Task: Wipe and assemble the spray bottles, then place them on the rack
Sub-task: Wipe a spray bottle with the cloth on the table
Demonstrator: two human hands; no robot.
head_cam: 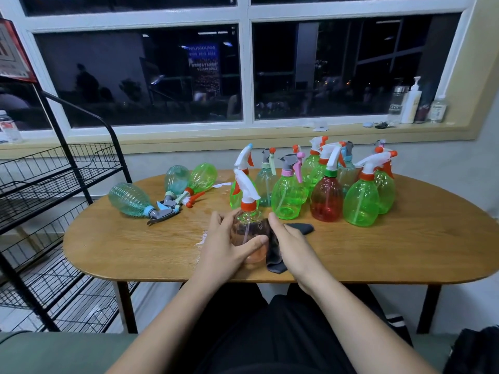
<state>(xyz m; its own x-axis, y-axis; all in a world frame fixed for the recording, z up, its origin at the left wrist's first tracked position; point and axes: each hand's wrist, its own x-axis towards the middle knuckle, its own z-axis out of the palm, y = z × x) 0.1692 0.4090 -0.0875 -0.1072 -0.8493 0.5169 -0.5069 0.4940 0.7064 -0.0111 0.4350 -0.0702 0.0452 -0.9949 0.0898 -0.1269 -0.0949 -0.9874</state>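
Nearest the person, the left hand (229,247) is gripping the pink bottle (249,230) round its belly, thumb lying across the front, and is holding it upright at the near edge of the bench (378,252). The right hand (290,244) is pressing a dark cloth (274,261) against the right side of that bottle, thumb pointing up along it. Its fingers are hiding behind the bottle, so I am only guessing that they are curling round the cloth there. A loose tail of cloth is hanging down to the bench just right of the bottle.

The step in hand is looking like the wipe. To do it well, the left hand should be turning the bottle while the right is holding the cloth flat and firm, so the whole belly is passing under it. The loose tail is wanting gathering into the palm, or it will be dragging on the bench. The white spray head (247,188) with its orange collar is sitting on the bottle, so the neck is needing a pass too, and the collar a check for tightness.

Behind and right of the bottle, standing bottles (361,201), mostly green with one red bottle (326,199), are crowding close, so a wide swing is risking a knock. Further left of it three lying bottles (129,199) are resting on their sides, and beyond those the black wire rack (54,184) is standing.
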